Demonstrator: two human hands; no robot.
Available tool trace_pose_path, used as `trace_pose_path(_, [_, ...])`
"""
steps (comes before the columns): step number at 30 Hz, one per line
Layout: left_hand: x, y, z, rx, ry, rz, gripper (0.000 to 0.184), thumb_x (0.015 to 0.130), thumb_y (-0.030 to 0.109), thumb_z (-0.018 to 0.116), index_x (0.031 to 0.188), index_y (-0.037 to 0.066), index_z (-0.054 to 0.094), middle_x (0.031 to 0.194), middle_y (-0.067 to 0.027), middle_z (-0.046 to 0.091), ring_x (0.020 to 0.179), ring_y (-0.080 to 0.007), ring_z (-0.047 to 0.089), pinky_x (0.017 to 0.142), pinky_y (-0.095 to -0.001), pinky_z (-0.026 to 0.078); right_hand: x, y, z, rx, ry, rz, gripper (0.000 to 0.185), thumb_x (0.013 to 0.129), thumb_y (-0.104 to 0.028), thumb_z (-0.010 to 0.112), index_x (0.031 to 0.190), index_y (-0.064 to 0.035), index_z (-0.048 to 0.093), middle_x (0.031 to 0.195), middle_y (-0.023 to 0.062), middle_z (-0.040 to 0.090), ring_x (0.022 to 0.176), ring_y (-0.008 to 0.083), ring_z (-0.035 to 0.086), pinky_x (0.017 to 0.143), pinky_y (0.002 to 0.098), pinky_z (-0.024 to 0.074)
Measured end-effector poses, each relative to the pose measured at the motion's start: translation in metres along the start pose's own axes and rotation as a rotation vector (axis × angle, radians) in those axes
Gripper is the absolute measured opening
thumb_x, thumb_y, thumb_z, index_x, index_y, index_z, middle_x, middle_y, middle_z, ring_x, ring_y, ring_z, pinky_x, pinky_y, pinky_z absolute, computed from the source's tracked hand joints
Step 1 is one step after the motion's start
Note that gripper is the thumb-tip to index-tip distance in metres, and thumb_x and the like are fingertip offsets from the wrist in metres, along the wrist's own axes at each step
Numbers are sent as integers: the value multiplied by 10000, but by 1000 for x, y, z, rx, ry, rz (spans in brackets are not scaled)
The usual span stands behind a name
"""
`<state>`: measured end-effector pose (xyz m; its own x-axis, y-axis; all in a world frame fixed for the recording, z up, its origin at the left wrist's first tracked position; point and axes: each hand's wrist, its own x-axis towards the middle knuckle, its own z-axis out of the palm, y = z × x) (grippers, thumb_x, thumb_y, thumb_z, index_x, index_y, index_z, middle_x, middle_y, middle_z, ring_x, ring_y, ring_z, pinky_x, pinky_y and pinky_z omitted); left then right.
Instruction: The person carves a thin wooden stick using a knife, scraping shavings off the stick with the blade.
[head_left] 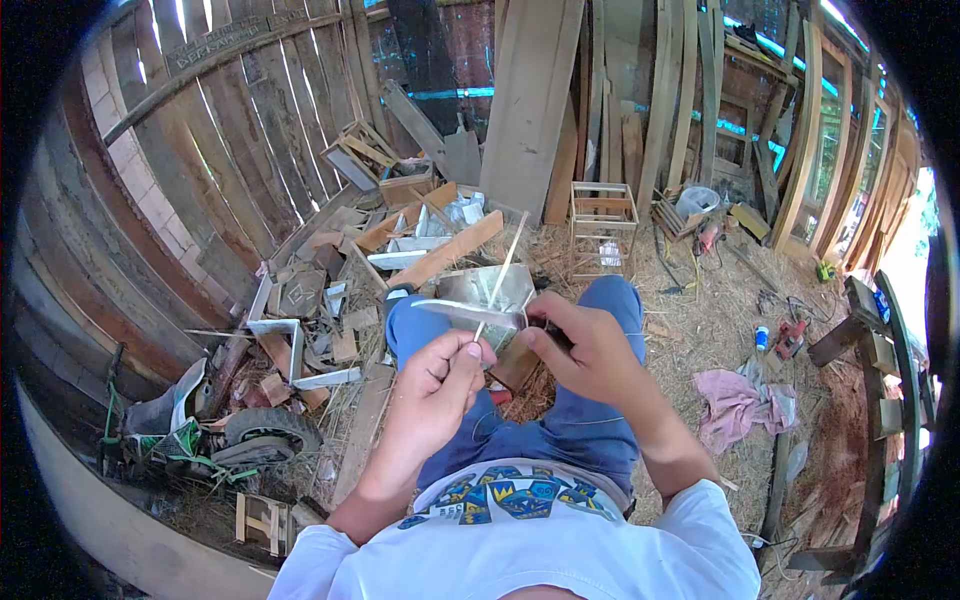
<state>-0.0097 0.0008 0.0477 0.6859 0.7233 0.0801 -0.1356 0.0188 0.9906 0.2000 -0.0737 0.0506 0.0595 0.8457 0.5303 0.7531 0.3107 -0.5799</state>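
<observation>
My left hand (442,382) is closed around the lower end of a thin pale wooden stick (508,262), which points up and away from me. In my right hand (578,345) is the dark handle of a knife, gripped between thumb and fingers. The knife's blade (468,314) reaches leftward across the stick, just above my left fingers. Whether the edge touches the wood I cannot tell. Both hands are over my lap, between my knees in blue trousers (610,400).
Scrap boards and white frame pieces (300,350) pile up to the left. A small wooden rack (603,225) stands ahead. On the right lie a pink cloth (735,408) and a red power tool (790,338). A small wheeled vehicle (262,432) sits at lower left.
</observation>
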Motion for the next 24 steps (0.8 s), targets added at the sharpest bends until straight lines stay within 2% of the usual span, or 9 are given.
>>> trace_pose_path(4, [-2,5,7,-24,19,-11,210,1109,176,485,1017,43,619,655,89,428,560,1,347,503,-217,258,0,-3,1,-153,33,-136,185,944,-241,701,999,-91,607,740,116,638,636,347,655,533,439,475])
trace_pose_path(6, [-2,5,10,-27,21,-21,218,1112,185,479,1016,49,620,653,92,426,560,2,352,515,-204,328,0,0,4,-269,95,-225,199,918,-260,719,972,-107,603,707,96,606,618,316,652,507,434,469])
trace_pose_path(7, [-2,7,11,-27,22,-20,218,1112,185,479,1016,49,620,653,92,426,560,2,352,515,-204,328,1,-1,3,-269,94,-226,199,918,-260,719,972,-107,603,707,96,606,618,316,652,507,434,469])
trace_pose_path(9, [-4,9,14,-85,16,-68,225,1114,188,468,1013,57,619,663,93,434,569,-1,373,567,-205,438,1,-4,-2,-368,80,-270,202,908,-270,725,956,-118,601,688,76,584,595,293,642,486,427,460])
trace_pose_path(10, [-4,8,14,-83,16,-69,225,1114,188,468,1013,57,619,663,93,434,569,-1,373,567,-205,438,1,-4,0,-366,81,-269,202,908,-270,725,956,-118,601,688,76,584,595,293,642,486,427,460])
trace_pose_path(12, [-4,4,15,-91,15,-77,233,1117,192,457,1006,56,610,686,86,449,597,-5,405,651,-234,530,0,-4,2,-346,74,-286,198,910,-280,723,941,-128,600,662,61,565,575,283,632,477,424,454])
trace_pose_path(19, [-6,1,17,30,59,-3,241,1120,198,452,991,49,590,724,69,462,645,-9,422,721,-270,574,2,3,-1,-389,96,-277,187,917,-288,716,899,-137,606,635,56,565,557,295,626,477,427,454])
trace_pose_path(22, [-8,0,17,-33,26,-41,249,1120,195,450,980,48,596,722,71,455,636,-9,399,722,-260,571,16,15,-17,-407,270,-173,171,882,-213,737,876,-91,616,671,101,594,605,321,634,517,430,456])
trace_pose_path(24, [-6,-6,20,3,25,-13,224,1121,220,467,983,74,566,635,101,356,491,10,267,434,-204,205,13,18,-14,-386,198,-200,170,876,-213,742,876,-95,620,678,102,601,610,325,636,520,431,458])
